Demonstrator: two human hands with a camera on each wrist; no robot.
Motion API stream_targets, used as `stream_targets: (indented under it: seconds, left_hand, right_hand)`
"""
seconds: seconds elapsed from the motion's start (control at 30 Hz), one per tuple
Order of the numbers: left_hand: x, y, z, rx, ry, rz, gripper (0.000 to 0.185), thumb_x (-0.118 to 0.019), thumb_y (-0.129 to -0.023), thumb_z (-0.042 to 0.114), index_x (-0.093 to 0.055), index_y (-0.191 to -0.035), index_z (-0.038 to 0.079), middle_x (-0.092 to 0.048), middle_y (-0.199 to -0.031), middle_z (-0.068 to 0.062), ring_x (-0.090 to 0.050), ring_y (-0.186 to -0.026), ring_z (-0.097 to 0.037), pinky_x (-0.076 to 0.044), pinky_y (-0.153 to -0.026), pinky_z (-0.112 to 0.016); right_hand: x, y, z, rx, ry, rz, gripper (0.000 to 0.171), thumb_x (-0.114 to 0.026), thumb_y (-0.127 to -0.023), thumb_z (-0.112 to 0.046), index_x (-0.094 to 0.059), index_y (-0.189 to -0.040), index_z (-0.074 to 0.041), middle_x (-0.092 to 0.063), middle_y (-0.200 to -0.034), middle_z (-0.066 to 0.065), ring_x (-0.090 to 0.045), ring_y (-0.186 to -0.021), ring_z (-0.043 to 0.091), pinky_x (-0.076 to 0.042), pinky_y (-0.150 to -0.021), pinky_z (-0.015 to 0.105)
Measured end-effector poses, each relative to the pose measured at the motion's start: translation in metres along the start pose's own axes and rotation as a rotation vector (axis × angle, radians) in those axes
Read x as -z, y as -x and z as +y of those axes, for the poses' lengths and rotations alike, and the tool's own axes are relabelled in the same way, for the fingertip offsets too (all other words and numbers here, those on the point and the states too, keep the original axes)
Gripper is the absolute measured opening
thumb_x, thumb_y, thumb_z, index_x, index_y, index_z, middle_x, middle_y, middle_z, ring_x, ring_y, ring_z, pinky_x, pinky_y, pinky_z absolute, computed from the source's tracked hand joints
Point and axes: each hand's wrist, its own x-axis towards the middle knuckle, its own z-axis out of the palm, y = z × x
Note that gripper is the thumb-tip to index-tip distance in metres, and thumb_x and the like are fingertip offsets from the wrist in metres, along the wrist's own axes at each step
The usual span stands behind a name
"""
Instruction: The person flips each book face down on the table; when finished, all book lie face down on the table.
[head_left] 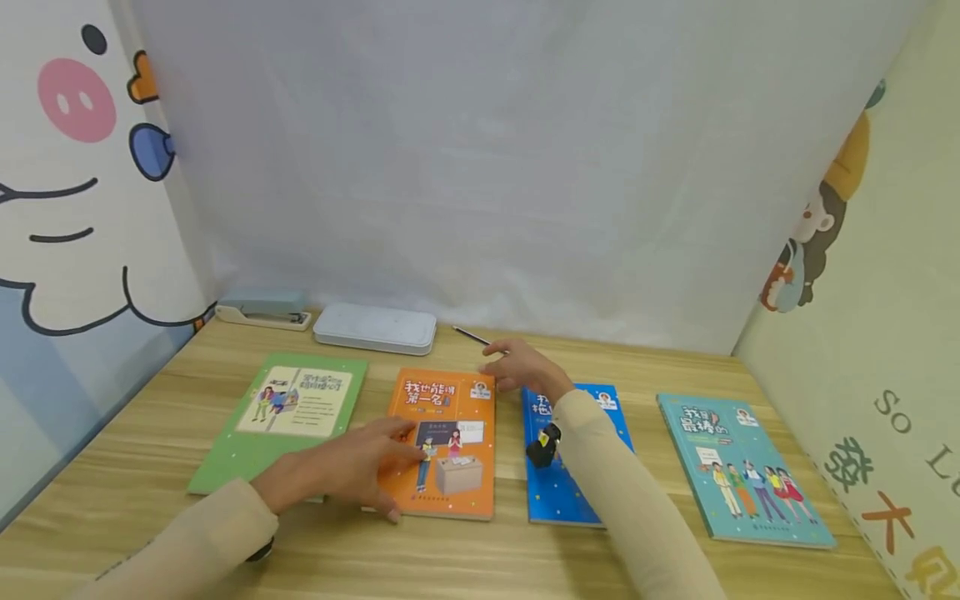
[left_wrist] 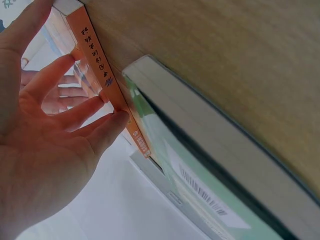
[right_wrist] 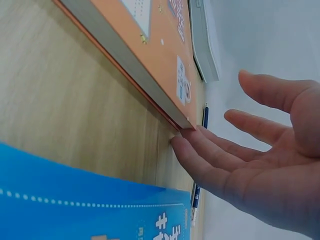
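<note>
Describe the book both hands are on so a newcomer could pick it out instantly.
On the wooden desk, four books lie in a row before the white backdrop. The orange book is second from the left, between the green book and the dark blue book. The left hand rests on its near-left part and the right hand touches its far-right corner; it is the only orange cover.

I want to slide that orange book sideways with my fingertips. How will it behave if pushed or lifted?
The orange book lies flat on the wooden table, so it should slide, not tip. It looks thin and soft-covered, so probably light and a bit floppy if lifted by one corner. Its cover looks glossy, perhaps slippery under the left hand.
</note>
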Motion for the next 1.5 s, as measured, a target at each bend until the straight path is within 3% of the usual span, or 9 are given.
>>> stream_targets:
  seconds: [0.33,0.47,0.57,0.63,0.77,0.93,1.17,1.33,1.5]
  left_hand:
    - [-0.003,-0.002,0.001,0.009,-0.014,-0.002,0.075,-0.088,-0.071,0.048,-0.063,-0.136,0.02,-0.036,-0.158,-0.019,-0.035,-0.145,-0.041,-0.037,-0.113,-0.059]
    - [-0.003,-0.001,0.002,0.014,-0.014,0.0,0.076,-0.087,-0.071,0.049,-0.063,-0.137,0.02,-0.036,-0.158,-0.018,-0.035,-0.145,-0.04,-0.038,-0.113,-0.059]
    - [-0.003,-0.002,0.002,0.012,-0.011,0.002,0.076,-0.087,-0.072,0.048,-0.062,-0.137,0.02,-0.036,-0.158,-0.018,-0.035,-0.145,-0.039,-0.037,-0.113,-0.058]
    - [-0.003,-0.002,0.001,0.008,-0.011,0.003,0.076,-0.088,-0.071,0.048,-0.062,-0.137,0.02,-0.035,-0.159,-0.018,-0.035,-0.145,-0.039,-0.038,-0.113,-0.058]
    - [-0.004,-0.001,0.0,-0.002,-0.027,0.006,0.076,-0.088,-0.071,0.048,-0.063,-0.137,0.019,-0.035,-0.158,-0.019,-0.036,-0.144,-0.04,-0.038,-0.112,-0.058]
    - [-0.004,-0.001,-0.001,-0.002,-0.035,0.011,0.076,-0.088,-0.07,0.048,-0.063,-0.136,0.019,-0.036,-0.157,-0.019,-0.037,-0.143,-0.04,-0.039,-0.112,-0.057]
    - [-0.005,0.0,-0.001,0.033,-0.01,-0.005,0.077,-0.087,-0.07,0.049,-0.062,-0.137,0.021,-0.034,-0.159,-0.018,-0.035,-0.145,-0.041,-0.037,-0.113,-0.059]
    - [-0.006,-0.001,-0.002,0.034,-0.023,0.0,0.077,-0.088,-0.07,0.049,-0.063,-0.137,0.021,-0.035,-0.159,-0.018,-0.035,-0.145,-0.04,-0.038,-0.113,-0.058]
    - [-0.006,-0.001,-0.002,0.035,-0.023,0.001,0.077,-0.088,-0.07,0.048,-0.062,-0.137,0.021,-0.034,-0.159,-0.018,-0.035,-0.145,-0.04,-0.037,-0.113,-0.058]
  right_hand:
    - [-0.005,0.0,-0.004,-0.055,0.103,0.054,0.051,-0.067,-0.096,-0.019,-0.052,-0.142,-0.003,-0.051,-0.146,0.019,-0.058,-0.123,0.031,-0.055,-0.096,0.041]
    - [-0.007,0.002,-0.008,-0.035,0.169,0.059,0.05,-0.066,-0.097,-0.021,-0.053,-0.141,-0.002,-0.054,-0.141,0.018,-0.058,-0.095,0.02,-0.055,-0.083,0.034]
    - [-0.008,0.003,-0.009,-0.035,0.198,0.065,0.048,-0.066,-0.097,-0.021,-0.054,-0.139,-0.002,-0.058,-0.136,0.017,-0.046,-0.074,0.014,-0.049,-0.073,0.03]
    - [-0.008,0.004,-0.01,-0.039,0.207,0.066,0.048,-0.066,-0.097,-0.021,-0.054,-0.139,-0.002,-0.058,-0.135,0.018,-0.045,-0.073,0.015,-0.048,-0.072,0.03]
    - [-0.009,0.006,-0.009,-0.048,0.187,0.056,0.049,-0.066,-0.097,-0.022,-0.053,-0.14,-0.004,-0.056,-0.139,0.02,-0.06,-0.097,0.023,-0.055,-0.086,0.038]
    - [-0.012,0.006,-0.01,-0.053,0.113,0.048,0.048,-0.066,-0.097,-0.02,-0.053,-0.141,-0.004,-0.049,-0.147,0.021,-0.055,-0.13,0.037,-0.053,-0.099,0.048]
    - [-0.017,0.004,-0.009,-0.087,-0.044,0.067,0.056,-0.066,-0.097,-0.018,-0.045,-0.149,-0.01,-0.039,-0.156,0.019,-0.045,-0.139,0.039,-0.044,-0.109,0.055]
    - [-0.016,0.002,-0.007,-0.074,-0.15,0.093,0.063,-0.062,-0.099,-0.014,-0.034,-0.155,-0.014,-0.042,-0.153,0.02,-0.046,-0.138,0.039,-0.045,-0.107,0.057]
    - [-0.014,0.0,-0.004,-0.05,-0.223,0.09,0.056,-0.056,-0.101,-0.008,-0.036,-0.153,-0.009,-0.044,-0.151,0.022,-0.046,-0.138,0.04,-0.048,-0.104,0.056]
